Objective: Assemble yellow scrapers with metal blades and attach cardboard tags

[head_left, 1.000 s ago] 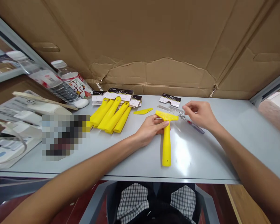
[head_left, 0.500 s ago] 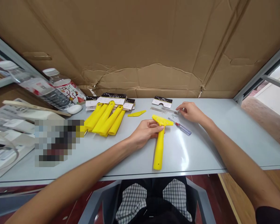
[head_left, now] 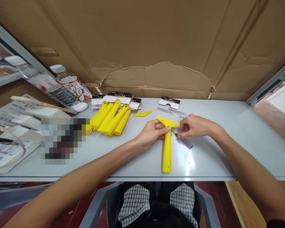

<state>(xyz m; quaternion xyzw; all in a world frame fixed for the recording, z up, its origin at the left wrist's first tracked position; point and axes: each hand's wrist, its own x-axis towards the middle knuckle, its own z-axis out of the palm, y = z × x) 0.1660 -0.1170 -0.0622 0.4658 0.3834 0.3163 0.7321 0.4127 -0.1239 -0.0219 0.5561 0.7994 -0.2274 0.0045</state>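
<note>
My left hand [head_left: 152, 134] is closed round the neck of a yellow scraper [head_left: 166, 148], its head at the top and its hollow handle pointing toward me. Just right of the head is my right hand [head_left: 193, 125], fingers curled together in a pinch; whatever may be between them is hidden. Below those fingers lies a screwdriver [head_left: 187, 143] with a clear handle and red collar. Small screws [head_left: 181, 117] lie beyond the right hand, beside thin metal blades [head_left: 165, 110]. A loose yellow head plate [head_left: 143, 113] rests to the left.
Several yellow handles [head_left: 111, 122] lie at the left with header cards [head_left: 118, 97]. Another card [head_left: 169, 102] is at the back. Bottles [head_left: 73, 87], a white rounded object [head_left: 80, 107] and boxes crowd the left side. Cardboard [head_left: 144, 38] walls off the table's rear.
My right hand has moved from beside the blades and screws toward me, to the scraper head and screwdriver. My left hand still holds the scraper. The view has shifted slightly.
</note>
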